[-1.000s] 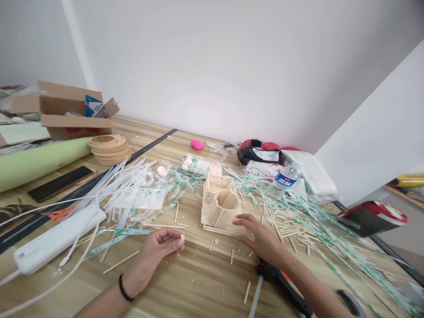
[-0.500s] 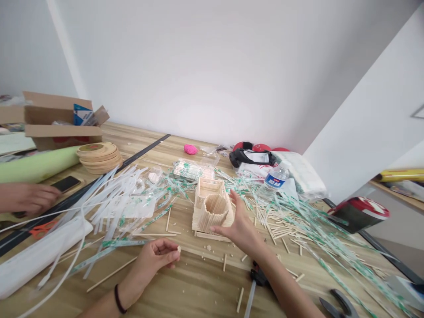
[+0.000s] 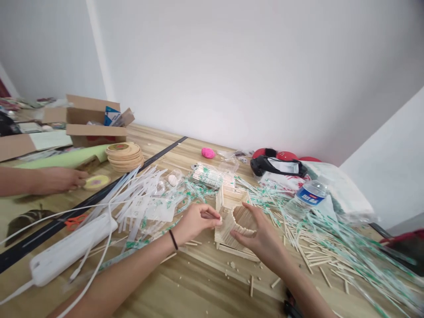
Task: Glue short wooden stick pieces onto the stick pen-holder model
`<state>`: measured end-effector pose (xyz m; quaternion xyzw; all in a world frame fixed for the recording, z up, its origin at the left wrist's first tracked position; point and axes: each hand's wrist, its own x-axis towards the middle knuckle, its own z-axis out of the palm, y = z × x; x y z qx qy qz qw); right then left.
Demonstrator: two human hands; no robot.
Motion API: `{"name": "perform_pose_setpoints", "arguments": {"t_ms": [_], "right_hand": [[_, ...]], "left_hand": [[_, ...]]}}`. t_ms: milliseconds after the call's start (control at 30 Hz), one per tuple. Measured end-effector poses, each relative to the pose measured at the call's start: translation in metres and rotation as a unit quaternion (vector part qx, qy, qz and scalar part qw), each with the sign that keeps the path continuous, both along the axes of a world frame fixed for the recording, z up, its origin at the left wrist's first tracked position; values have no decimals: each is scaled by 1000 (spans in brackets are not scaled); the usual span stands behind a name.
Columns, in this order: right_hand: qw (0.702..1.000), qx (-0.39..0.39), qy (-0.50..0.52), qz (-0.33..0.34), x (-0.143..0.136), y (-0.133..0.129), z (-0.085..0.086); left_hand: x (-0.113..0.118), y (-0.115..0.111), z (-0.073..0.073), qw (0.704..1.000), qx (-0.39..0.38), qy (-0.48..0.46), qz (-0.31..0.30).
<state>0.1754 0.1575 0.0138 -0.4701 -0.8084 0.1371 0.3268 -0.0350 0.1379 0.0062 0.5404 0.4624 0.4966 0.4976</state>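
A small model of pale wooden sticks [image 3: 228,240] stands on the table, with a square-walled part at the back. Its round stick cylinder [image 3: 243,218] leans to the right, open end up. My right hand [image 3: 265,229] is closed around the cylinder, thumb on the near rim and fingers on the far side. Just left of the model, my left hand [image 3: 197,221] pinches a small pale piece [image 3: 219,220], too small to make out fully, beside the cylinder's wall. Pale crumbs [image 3: 232,265] lie in front of the model.
Loose sticks [image 3: 318,260] and green-printed plastic strips [image 3: 361,256] spread to the right near a water bottle [image 3: 309,194]. A white power strip [image 3: 73,249], orange scissors [image 3: 75,221] and clear strips lie left. Another person's hand [image 3: 56,180] reaches in beside a yellow disc [image 3: 96,182].
My left hand has moved up and right to the model with its small piece. My right hand has closed on the cylinder, which now leans. The view has shifted left.
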Motion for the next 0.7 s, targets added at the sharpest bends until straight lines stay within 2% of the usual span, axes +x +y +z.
{"name": "perform_pose_setpoints", "arguments": {"t_ms": [100,233,700], "right_hand": [[1000,5,-6,-4,0,-1,1],[1000,-15,-7,-7,-2,-4,4],[999,-41,-5,-9,-2,-6,6]], "left_hand": [[3,16,-1,1000,18,1,-12],[3,25,-7,999,27,2,-31],[10,19,0,999,14,-16,-46]]}}
